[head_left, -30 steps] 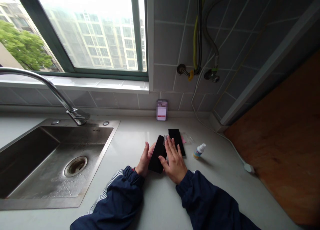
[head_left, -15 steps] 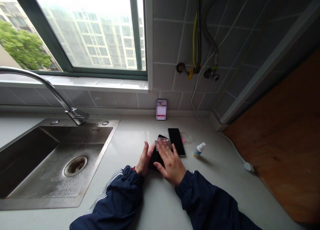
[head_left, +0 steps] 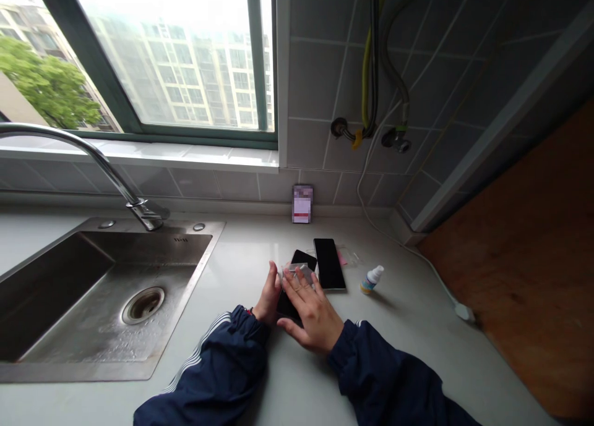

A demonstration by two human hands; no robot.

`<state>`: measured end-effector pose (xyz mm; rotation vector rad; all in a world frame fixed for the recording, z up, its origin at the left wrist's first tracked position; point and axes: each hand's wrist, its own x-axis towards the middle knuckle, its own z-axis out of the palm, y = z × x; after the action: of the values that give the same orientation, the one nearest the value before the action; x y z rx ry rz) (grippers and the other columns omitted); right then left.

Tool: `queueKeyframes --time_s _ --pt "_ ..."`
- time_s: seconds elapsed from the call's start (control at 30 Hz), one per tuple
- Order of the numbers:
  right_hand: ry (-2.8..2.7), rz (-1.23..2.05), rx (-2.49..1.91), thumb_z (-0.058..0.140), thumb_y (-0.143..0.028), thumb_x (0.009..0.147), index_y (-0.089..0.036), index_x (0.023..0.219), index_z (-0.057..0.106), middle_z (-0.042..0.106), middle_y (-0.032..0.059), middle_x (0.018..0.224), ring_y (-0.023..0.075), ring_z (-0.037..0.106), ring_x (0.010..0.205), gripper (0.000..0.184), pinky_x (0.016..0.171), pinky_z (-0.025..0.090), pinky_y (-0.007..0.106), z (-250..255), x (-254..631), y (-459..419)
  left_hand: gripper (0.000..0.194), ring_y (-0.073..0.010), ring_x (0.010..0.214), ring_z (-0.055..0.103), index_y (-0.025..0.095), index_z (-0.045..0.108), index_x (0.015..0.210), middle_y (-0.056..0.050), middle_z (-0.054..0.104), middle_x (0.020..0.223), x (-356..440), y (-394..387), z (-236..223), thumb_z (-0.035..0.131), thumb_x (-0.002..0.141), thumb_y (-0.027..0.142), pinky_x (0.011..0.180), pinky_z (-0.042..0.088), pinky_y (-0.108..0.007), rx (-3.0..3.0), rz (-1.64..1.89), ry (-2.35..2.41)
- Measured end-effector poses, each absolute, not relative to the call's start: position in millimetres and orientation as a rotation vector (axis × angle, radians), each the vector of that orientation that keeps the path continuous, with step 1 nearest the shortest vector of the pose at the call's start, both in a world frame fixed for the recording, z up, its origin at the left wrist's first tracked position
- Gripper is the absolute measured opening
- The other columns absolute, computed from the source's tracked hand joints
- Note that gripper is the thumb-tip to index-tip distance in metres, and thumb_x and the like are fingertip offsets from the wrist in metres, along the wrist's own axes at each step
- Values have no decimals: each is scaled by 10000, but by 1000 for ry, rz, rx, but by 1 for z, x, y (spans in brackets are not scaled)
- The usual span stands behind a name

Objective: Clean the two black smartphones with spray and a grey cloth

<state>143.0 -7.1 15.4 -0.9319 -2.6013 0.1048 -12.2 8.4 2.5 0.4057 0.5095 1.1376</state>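
Note:
A black phone [head_left: 304, 258] lies tilted on the counter, mostly covered by my hands. My left hand [head_left: 268, 297] grips its left edge with the thumb raised; the fingers below are largely hidden. Across its screen my right hand [head_left: 313, 305] lies with fingers spread, pressing a thin greyish cloth [head_left: 301, 268] against the glass. A second black phone [head_left: 330, 264] rests flat just beyond my right fingertips. Right of it stands a small white spray bottle [head_left: 372, 279] with a coloured label.
Clear plastic pieces with a pink bit [head_left: 342, 258] lie behind the second phone. Another phone with a lit screen [head_left: 302, 204] leans against the wall. On the left are a steel sink [head_left: 185, 290] and a faucet [head_left: 111, 175]. A white cable [head_left: 436, 271] runs along the right.
My right hand has slid with the cloth toward me and slightly left along the phone, uncovering more of its far end. My left hand keeps its place at the edge.

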Motion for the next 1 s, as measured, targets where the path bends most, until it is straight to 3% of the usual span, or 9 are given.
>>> queueKeyframes --time_s 0.27,0.43,0.63,0.73,0.87,1.0 --pt "-2447 78 -1124 438 -451 1024 -205 1612 19 156 99 1651 313 155 1532 762 1198 206 626 7 158 17 816 -351 1365 489 160 397 1531 -159 562 1448 -10 11 7 357 931 711 1201 255 -474 472 1153 458" --pt "-2592 163 -931 484 -515 992 -147 1598 191 197 118 1642 332 137 1534 767 1202 188 632 15 153 6 812 -361 1287 564 168 370 1541 -180 598 1399 -14 9 12 364 932 705 1153 328 -508 372 1149 427" --pt "-2652 314 -625 501 -508 987 -163 1460 479 470 95 1527 285 308 1490 586 1232 -48 593 33 147 -10 891 -370 1132 665 106 397 1513 -222 678 1251 -21 10 17 346 903 754 1058 428 -532 310 1138 375" --pt "-2631 330 -541 525 -445 977 -172 1370 566 575 78 1441 266 407 1440 480 1233 -106 551 38 149 -9 922 -368 1087 682 78 412 1499 -235 690 1212 -23 11 17 296 901 771 999 479 -518 302 1122 374" --pt "-2582 310 -508 540 -376 974 -186 1267 635 656 57 1347 245 498 1377 362 1243 -77 537 37 151 -4 903 -363 1061 686 82 422 1493 -230 693 1196 -23 11 15 311 905 758 936 523 -497 297 1109 377" --pt "-2523 264 -537 515 -331 999 -193 1273 634 650 50 1355 224 489 1386 329 1258 4 510 32 155 3 884 -357 1059 683 101 409 1504 -219 684 1210 -22 11 15 350 903 747 931 526 -482 265 1143 383"
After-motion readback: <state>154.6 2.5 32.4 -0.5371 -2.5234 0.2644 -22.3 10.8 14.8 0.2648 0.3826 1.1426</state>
